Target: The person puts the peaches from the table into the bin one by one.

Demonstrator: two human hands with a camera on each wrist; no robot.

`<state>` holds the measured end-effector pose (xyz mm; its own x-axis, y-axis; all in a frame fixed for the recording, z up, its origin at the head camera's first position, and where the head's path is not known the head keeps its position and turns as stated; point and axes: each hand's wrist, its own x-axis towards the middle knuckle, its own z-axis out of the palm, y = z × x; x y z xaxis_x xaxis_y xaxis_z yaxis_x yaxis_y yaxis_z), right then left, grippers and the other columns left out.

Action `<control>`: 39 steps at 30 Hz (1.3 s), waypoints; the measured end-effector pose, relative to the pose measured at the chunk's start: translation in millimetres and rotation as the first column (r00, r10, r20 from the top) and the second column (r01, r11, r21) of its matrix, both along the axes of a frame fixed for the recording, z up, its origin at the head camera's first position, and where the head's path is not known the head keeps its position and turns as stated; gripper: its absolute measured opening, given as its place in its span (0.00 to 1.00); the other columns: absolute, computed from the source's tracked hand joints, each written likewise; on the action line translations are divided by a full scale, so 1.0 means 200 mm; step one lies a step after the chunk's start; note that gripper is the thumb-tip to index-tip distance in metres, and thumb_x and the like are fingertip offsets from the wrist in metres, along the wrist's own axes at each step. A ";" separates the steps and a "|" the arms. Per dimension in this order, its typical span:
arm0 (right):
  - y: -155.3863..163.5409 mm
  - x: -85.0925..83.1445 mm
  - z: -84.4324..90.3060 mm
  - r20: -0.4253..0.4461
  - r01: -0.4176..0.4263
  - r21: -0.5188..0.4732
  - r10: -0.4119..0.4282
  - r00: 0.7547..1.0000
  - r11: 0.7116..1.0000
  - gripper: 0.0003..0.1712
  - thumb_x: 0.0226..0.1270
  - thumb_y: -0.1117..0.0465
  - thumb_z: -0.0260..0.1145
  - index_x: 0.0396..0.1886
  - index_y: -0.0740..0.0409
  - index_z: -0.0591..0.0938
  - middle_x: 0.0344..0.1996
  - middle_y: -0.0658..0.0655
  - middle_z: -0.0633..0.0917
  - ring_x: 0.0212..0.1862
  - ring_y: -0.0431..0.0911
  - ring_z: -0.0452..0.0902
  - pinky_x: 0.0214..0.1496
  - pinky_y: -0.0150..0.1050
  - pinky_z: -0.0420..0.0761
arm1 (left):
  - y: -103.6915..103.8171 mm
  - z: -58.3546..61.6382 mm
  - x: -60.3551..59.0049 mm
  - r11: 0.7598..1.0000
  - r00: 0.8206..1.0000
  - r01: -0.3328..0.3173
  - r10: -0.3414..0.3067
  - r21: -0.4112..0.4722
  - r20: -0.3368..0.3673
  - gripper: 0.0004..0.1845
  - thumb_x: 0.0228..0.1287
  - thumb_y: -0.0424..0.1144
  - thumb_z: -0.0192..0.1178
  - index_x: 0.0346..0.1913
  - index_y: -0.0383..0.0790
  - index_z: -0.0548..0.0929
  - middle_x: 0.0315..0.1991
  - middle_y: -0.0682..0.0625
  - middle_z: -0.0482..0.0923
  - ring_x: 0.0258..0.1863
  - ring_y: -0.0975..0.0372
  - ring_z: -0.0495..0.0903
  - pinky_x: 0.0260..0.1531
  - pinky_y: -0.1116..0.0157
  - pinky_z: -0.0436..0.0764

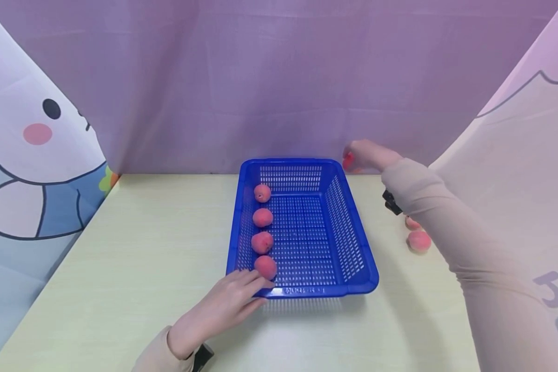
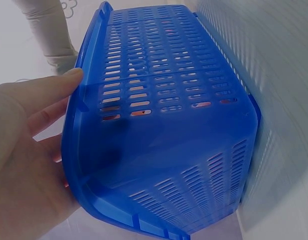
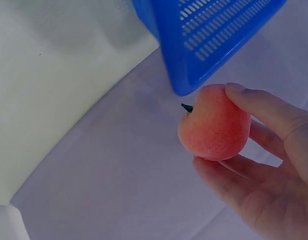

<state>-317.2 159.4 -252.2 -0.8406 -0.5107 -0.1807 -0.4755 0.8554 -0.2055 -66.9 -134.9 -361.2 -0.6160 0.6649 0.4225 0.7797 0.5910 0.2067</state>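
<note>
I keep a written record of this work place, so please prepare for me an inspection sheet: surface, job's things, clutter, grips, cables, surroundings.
Surface: pale table.
Job's things: blue basket on the table; four peaches in a row along its left side; at least two loose peaches to its right, one partly hidden by the right sleeve.
Clutter: nothing seen.
Left grip: holds the basket's rim near its near left corner.
Right grip: holds one more peach by the far right corner.
Cables: nothing seen.
Surroundings: mauve cloth behind; printed cloth at left.
</note>
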 end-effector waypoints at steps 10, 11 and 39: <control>-0.14 -0.02 0.01 -0.020 -0.040 0.035 0.041 0.999 0.999 0.19 0.48 0.69 0.56 0.43 0.72 0.77 0.43 0.68 0.78 0.46 0.58 0.73 0.48 0.48 0.73 | 0.00 0.00 0.00 1.000 1.000 -0.004 0.004 -0.002 0.003 0.13 0.49 0.38 0.64 0.40 0.44 0.78 0.37 0.55 0.77 0.35 0.65 0.76 0.36 0.67 0.75; -0.15 -0.02 0.01 -0.019 -0.042 0.035 0.043 0.999 0.999 0.19 0.48 0.69 0.56 0.42 0.71 0.77 0.42 0.68 0.79 0.45 0.57 0.74 0.47 0.47 0.74 | 0.00 0.00 0.00 1.000 1.000 -0.004 0.004 -0.001 0.001 0.13 0.49 0.38 0.64 0.40 0.44 0.78 0.37 0.55 0.77 0.35 0.65 0.76 0.36 0.67 0.75; -0.45 -0.02 -0.11 0.075 0.063 0.008 -0.063 0.995 0.998 0.16 0.48 0.71 0.62 0.40 0.66 0.77 0.38 0.60 0.79 0.40 0.51 0.75 0.42 0.38 0.76 | 0.00 0.00 0.01 1.000 1.000 0.001 -0.001 0.006 0.005 0.13 0.49 0.38 0.64 0.40 0.44 0.78 0.37 0.54 0.77 0.34 0.65 0.76 0.35 0.68 0.75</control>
